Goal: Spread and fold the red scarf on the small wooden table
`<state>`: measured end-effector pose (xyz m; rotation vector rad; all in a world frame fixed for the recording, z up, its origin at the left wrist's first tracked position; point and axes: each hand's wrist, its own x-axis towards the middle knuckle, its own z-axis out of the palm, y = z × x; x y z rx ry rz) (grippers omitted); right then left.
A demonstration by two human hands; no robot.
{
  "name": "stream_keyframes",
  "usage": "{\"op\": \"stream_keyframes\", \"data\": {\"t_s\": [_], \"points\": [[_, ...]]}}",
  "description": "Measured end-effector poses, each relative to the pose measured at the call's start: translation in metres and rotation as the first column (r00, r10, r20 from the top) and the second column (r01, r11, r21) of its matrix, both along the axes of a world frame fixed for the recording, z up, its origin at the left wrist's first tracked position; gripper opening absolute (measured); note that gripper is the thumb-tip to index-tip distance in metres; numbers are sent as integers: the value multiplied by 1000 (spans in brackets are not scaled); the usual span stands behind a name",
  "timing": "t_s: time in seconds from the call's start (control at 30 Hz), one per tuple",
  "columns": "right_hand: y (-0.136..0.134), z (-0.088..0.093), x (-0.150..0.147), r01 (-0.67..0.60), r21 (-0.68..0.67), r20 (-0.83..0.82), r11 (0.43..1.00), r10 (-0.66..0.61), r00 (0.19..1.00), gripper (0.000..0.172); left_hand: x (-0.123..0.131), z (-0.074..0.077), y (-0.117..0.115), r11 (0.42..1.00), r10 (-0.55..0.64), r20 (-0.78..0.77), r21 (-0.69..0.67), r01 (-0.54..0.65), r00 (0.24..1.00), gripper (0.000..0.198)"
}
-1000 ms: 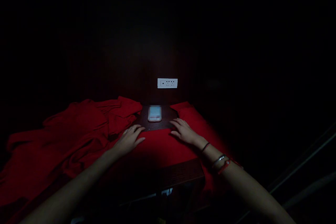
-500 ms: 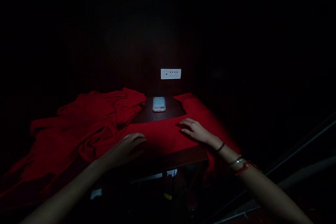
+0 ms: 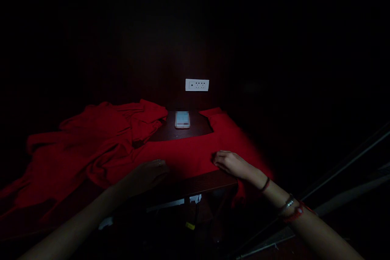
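Observation:
A red cloth (image 3: 189,154) is spread over a small dark wooden table (image 3: 210,182), its bulk rumpled to the left. My left hand (image 3: 146,174) lies on the cloth's near edge in shadow, fingers together and lightly curled. At the table's front right edge my right hand (image 3: 231,163) rests palm down on the cloth with fingers bent. Bracelets circle the right wrist. A phone (image 3: 182,119) with a lit screen lies on the bare tabletop beyond both hands.
A white wall socket plate (image 3: 197,85) is mounted above the phone. The room is very dark. Pale rails (image 3: 335,162) slant across the right side. Small objects show dimly under the table.
Both hands have slid back toward me along the cloth, from the far edge near the phone to the table's front edge. The cloth shifted with them.

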<state>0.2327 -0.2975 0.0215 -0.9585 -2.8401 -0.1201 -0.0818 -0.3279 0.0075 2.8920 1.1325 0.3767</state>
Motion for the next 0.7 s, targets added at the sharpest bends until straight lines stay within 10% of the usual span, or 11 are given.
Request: {"op": "stream_keyframes", "data": {"t_s": [0.7], "points": [[4,6,-2,-77,96,129,992,64,990,23,0,-3,7,999,31,69,-36,-28,997,26]]}}
